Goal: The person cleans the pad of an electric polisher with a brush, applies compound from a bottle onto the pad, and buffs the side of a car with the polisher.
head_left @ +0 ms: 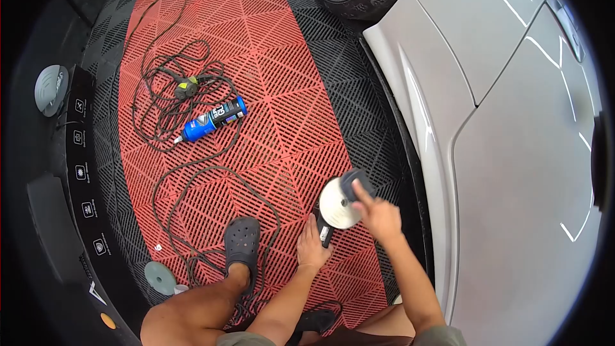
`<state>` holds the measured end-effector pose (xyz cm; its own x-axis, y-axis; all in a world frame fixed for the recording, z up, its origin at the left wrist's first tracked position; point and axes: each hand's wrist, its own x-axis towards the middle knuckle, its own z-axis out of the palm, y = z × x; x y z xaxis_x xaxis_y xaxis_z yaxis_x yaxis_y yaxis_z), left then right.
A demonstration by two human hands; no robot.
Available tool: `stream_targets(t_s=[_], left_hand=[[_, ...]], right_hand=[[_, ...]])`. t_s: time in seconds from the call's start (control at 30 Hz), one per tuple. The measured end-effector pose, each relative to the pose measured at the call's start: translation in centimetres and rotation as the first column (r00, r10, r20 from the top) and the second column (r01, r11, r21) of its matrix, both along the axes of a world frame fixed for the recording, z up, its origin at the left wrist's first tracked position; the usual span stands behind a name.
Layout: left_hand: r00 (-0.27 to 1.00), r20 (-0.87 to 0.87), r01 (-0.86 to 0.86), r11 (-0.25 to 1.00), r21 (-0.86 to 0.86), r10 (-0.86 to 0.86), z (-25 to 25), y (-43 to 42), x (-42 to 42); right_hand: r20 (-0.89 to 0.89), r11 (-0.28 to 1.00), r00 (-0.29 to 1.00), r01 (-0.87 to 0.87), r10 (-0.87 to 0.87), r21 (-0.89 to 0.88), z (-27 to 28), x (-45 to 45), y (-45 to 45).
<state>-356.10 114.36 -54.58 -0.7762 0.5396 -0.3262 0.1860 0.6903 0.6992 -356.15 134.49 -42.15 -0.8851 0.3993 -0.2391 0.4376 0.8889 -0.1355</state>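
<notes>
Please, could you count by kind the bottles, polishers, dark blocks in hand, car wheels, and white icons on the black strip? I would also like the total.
Bottle: 1
Polisher: 1
Dark block: 1
Car wheel, partly shown: 1
White icons: 5
Total: 9

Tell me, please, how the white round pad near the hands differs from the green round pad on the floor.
The white pad is cream-white; the green pad is dull grey-green. The white pad, partly covered by a dark block in the right hand, sits on a black tool; the green pad lies untouched on the floor. Both are round.
</notes>
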Motion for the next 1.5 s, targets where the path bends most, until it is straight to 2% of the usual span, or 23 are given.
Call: stream_targets(t_s=[0.07,0.1,0.13,0.2,0.23,0.27,0.37,0.4,0.47,0.5,0.67,0.73,0.77,0.8,0.93,1.0,1.07,1.13,1.2,1.27,1.33,1.4,1.5], left_hand=[[1.000,0.021,0.003,1.000,0.003,-0.003,-0.1,0.2,-0.3],[1.000,0.000,0.001,1.000,0.014,-0.001,-0.4,0.4,-0.2],[1.000,-0.017,-0.004,1.000,0.026,0.005,-0.6,0.7,-0.1],[0.996,0.085,-0.001,1.000,-0.004,0.001,0.9,0.8,-0.7],[1.000,0.010,0.009,1.000,0.005,-0.009,0.1,0.6,-0.4],[1.000,0.010,0.017,1.000,-0.001,-0.017,0.2,0.3,-0.2],[1.000,0.014,-0.014,1.000,0.023,0.013,-0.4,0.7,-0.3],[1.000,0.010,-0.009,1.000,0.024,0.008,-0.4,0.6,-0.3],[0.999,-0.034,0.003,1.000,0.026,-0.002,-0.5,0.8,-0.2],[0.999,0.041,0.005,1.000,0.009,-0.006,0.3,0.7,-0.5],[1.000,0.009,0.005,1.000,0.022,-0.005,-0.3,0.8,-0.6],[1.000,0.011,0.016,1.000,0.014,-0.016,-0.4,1.2,-0.5],[0.997,0.073,-0.002,1.000,0.019,0.000,-0.4,1.2,-0.6],[0.997,0.078,-0.007,1.000,0.021,0.006,-0.2,1.3,-0.5],[0.997,0.072,0.029,0.999,0.017,-0.030,-0.3,1.2,-0.9],[0.993,0.111,0.032,0.999,0.005,-0.032,-0.1,1.2,-1.2],[0.996,0.085,0.040,0.999,-0.003,-0.039,0.0,1.2,-1.0],[0.996,0.086,0.034,0.999,0.010,-0.034,-0.4,1.2,-0.9],[0.999,0.045,0.025,0.999,0.025,-0.027,-0.6,2.0,-1.5],[0.994,0.094,0.055,0.998,-0.003,-0.054,0.1,1.6,-1.4],[0.999,0.017,0.046,0.998,0.030,-0.047,-0.6,1.7,-1.3],[0.996,0.062,0.064,0.998,0.025,-0.066,-0.3,1.4,-1.4],[0.996,0.065,0.057,0.998,0.018,-0.058,0.0,1.7,-1.9]], right_hand=[[-0.028,1.000,1.000,0.001,-0.001,-0.015,0.8,-1.0,1.4],[0.030,1.000,0.999,0.014,-0.013,-0.002,2.1,-1.3,0.3],[-0.034,0.999,0.999,-0.016,0.014,-0.048,2.4,-0.6,-1.0],[-0.106,0.957,0.952,-0.289,0.288,0.006,1.8,0.6,-3.3],[0.097,0.971,0.966,-0.236,0.238,-0.029,1.5,0.2,-2.6],[-0.041,0.974,0.974,-0.224,0.225,0.025,-0.1,-0.1,-0.1],[0.060,0.990,0.998,-0.006,-0.003,0.144,2.1,-2.6,4.2],[0.055,0.989,0.998,0.000,-0.008,0.145,2.3,-1.9,3.0],[0.001,0.962,0.962,-0.272,0.272,0.005,2.6,0.0,-0.7],[0.098,0.947,0.942,-0.316,0.320,-0.055,3.4,0.0,-2.2],[0.086,0.994,0.991,-0.105,0.104,0.012,2.6,-1.5,0.9],[0.044,0.986,0.985,-0.164,0.164,-0.012,3.7,-1.0,-1.9],[0.031,0.965,0.964,-0.262,0.263,-0.027,3.2,-0.3,-3.3],[0.083,0.951,0.948,-0.300,0.306,-0.071,2.5,-0.1,-3.4],[0.033,0.985,0.998,-0.066,0.061,0.158,1.7,-3.1,3.5],[-0.015,0.992,1.000,-0.014,0.016,0.126,2.9,-3.3,3.9],[-0.025,0.966,0.966,-0.257,0.257,-0.012,3.0,-1.3,-0.2],[0.133,0.950,0.942,-0.312,0.308,0.014,2.0,-0.4,-0.5],[0.053,0.993,0.992,-0.115,0.113,0.040,1.9,-1.8,2.9],[0.124,0.999,0.992,-0.032,0.029,0.026,2.8,-2.4,3.5],[-0.034,0.988,0.987,-0.155,0.154,-0.019,2.7,-0.4,0.4],[0.077,0.944,0.942,-0.322,0.327,-0.069,2.4,0.8,-2.2],[0.077,0.985,0.984,-0.164,0.159,0.062,1.6,-1.5,1.9]])
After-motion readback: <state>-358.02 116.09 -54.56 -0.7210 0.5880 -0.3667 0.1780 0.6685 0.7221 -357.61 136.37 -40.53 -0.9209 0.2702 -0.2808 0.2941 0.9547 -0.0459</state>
